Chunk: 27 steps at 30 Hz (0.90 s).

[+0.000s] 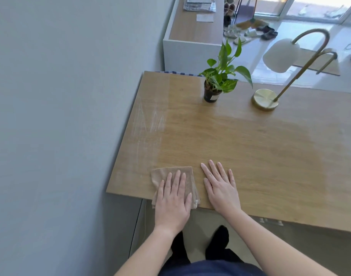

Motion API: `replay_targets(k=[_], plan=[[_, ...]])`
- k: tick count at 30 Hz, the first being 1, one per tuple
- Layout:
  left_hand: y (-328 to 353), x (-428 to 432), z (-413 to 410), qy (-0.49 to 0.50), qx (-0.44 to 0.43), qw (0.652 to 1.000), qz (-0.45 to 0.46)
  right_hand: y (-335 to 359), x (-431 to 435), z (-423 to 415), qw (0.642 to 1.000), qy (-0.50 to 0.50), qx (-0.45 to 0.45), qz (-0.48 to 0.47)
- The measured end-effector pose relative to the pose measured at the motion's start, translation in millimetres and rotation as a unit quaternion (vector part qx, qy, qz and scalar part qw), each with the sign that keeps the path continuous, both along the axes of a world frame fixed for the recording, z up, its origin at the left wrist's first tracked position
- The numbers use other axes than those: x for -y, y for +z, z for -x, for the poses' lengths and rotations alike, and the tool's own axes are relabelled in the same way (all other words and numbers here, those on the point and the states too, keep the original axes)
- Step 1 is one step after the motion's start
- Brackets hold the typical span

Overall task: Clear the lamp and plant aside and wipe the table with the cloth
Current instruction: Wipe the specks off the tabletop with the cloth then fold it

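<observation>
A folded beige cloth [166, 173] lies at the near left edge of the wooden table [250, 156]. My left hand [173, 198] presses flat on it with straight fingers. Just to the right, my right hand [220, 188] rests flat on the bare wood, fingers spread. A small green plant in a black pot [212, 94] stands at the far side of the table. A brass lamp with a round base [265, 99] and a white shade [280, 55] stands to its right.
A grey wall [61, 116] runs along the table's left side. White scratch marks [148, 120] show on the left strip of the tabletop. A white cabinet [192, 36] stands beyond the table, with shoes [268, 32] on the floor behind.
</observation>
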<state>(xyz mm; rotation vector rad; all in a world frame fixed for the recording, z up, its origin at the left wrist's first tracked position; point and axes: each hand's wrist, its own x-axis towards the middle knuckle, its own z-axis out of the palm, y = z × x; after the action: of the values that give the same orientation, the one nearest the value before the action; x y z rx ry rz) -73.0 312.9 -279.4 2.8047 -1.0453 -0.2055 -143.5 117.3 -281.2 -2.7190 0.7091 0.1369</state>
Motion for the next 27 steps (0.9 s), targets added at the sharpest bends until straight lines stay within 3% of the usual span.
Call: replay_targets(k=[16, 20, 27], plan=[[5.6, -0.9, -44.1, 0.054, -0.027, 0.996, -0.069, -7.2, -3.5, 3.9, 0.999, -0.001, 0.016, 0.038], [11.5, 25.4, -12.7, 0.106, -0.067, 0.992, -0.033, -7.8, -6.3, 2.2, 0.999, -0.006, 0.016, 0.043], [-0.1, 17.0, -15.0, 0.083, -0.036, 0.996, -0.021, -8.5, -5.3, 2.6, 0.999, -0.009, 0.013, 0.042]])
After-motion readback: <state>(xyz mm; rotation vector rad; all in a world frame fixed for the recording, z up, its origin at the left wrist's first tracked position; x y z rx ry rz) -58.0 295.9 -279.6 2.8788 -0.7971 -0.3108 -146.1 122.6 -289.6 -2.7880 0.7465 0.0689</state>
